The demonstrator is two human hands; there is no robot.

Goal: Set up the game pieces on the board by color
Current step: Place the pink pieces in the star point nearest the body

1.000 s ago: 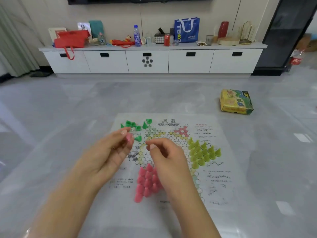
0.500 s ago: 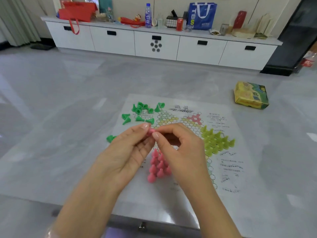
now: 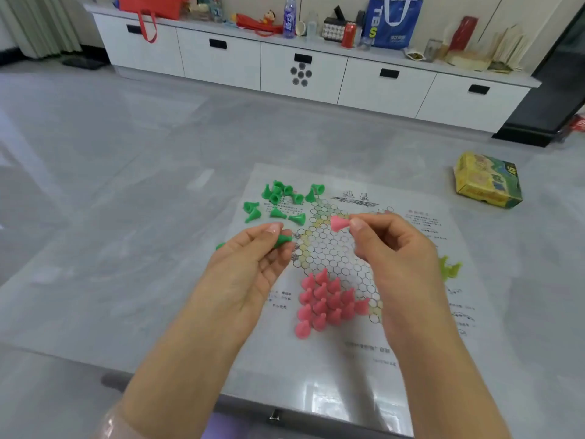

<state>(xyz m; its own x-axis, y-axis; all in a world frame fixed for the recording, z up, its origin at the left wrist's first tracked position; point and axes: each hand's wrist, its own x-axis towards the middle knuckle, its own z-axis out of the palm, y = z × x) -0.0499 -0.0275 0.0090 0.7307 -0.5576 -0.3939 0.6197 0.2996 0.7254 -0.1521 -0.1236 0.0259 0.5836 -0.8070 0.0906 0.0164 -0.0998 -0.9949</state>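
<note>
pink piece [image 3: 339, 223]: pinched at its narrow end between thumb and forefinger of your right hand [image 3: 395, 248], held on its side above the upper middle of the board [image 3: 335, 258]. green piece [image 3: 281, 240]: gripped in the curled fingers of your left hand [image 3: 250, 270], its tip poking out over the board's left edge. pink pieces [image 3: 326, 302]: a tight upright cluster on the board's near point, between your two wrists. green pieces [image 3: 281, 201]: loose scatter, most tipped over, at the board's far left corner, beyond your left hand; one more [image 3: 220, 246] peeks from behind that hand. yellow-green pieces [image 3: 449, 267]: on the board's right side, mostly hidden by your right hand. board: a printed sheet with a honeycomb of cells, flat on the grey table [image 3: 95, 248]. yellow box [image 3: 487, 182]: on the table, well apart to the far right. white cabinet [image 3: 285, 61]: along the far wall, topped with bags, a bottle and a can.
</note>
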